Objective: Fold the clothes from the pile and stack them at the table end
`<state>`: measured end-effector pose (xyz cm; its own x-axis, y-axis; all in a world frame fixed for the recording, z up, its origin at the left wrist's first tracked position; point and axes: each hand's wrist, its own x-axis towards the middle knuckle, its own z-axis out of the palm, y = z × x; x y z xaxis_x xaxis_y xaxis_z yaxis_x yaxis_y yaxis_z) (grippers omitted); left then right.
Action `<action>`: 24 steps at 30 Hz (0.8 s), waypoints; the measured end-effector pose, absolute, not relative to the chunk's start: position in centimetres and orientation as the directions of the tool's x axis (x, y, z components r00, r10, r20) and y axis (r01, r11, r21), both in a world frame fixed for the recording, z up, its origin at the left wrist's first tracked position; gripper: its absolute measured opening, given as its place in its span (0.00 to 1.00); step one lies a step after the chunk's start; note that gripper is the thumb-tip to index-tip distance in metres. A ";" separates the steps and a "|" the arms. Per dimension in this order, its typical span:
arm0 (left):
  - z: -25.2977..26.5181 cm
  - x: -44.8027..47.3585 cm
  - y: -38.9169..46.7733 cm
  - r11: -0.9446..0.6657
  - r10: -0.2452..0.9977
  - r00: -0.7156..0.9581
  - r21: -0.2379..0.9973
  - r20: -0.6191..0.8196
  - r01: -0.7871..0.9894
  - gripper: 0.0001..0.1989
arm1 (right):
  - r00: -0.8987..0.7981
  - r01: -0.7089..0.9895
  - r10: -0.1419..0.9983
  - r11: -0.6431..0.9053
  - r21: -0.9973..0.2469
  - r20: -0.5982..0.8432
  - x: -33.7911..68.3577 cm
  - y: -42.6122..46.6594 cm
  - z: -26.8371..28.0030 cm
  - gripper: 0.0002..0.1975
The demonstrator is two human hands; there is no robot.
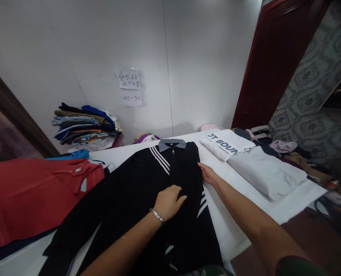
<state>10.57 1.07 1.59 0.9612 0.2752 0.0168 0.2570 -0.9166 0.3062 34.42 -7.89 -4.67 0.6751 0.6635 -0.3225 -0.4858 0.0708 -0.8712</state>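
Green sleeve point(295, 266) | black top point(144, 188): left fingers point(173, 189) apart, right fingers point(203, 167) pinching edge | table point(226, 230) alongside

A bare strip of white surface point(226, 235) runs between the black top point(141, 184) and the pale folded garments point(262, 168), but the right forearm point(236, 201) crosses it. The red garment point(38, 191) crowds the left sleeve. Behind, the wall point(199, 76) stops reach; above the top, air is open around the left hand point(170, 201).
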 end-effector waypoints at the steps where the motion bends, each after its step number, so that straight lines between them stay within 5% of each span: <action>1: 1.0 10.3 1.5 -0.896 0.349 0.937 0.300 0.021 0.327 0.19 | 0.682 -0.479 0.660 0.076 -0.875 -0.316 34.8 -7.7 -4.6 0.06; 8: -2.0 8.9 2.7 -0.678 0.611 0.782 0.430 -0.122 0.596 0.29 | 0.743 -0.413 0.607 0.083 -0.907 -0.283 39.1 -4.3 -3.7 0.04; 16: -2.5 7.9 2.6 -0.431 0.549 0.778 0.695 -0.305 0.576 0.14 | 0.818 -0.342 0.517 0.085 -0.936 -0.252 43.9 0.1 -4.0 0.16; 19: -1.9 8.3 4.2 -0.472 0.530 0.776 0.641 -0.342 0.604 0.16 | 0.825 -0.330 0.508 0.074 -0.941 -0.249 45.3 1.1 -4.5 0.18; 24: -1.0 13.9 9.1 -0.573 0.650 0.746 0.550 -0.146 0.607 0.19 | 0.848 -0.323 0.463 0.070 -0.944 -0.256 47.1 2.2 -5.4 0.25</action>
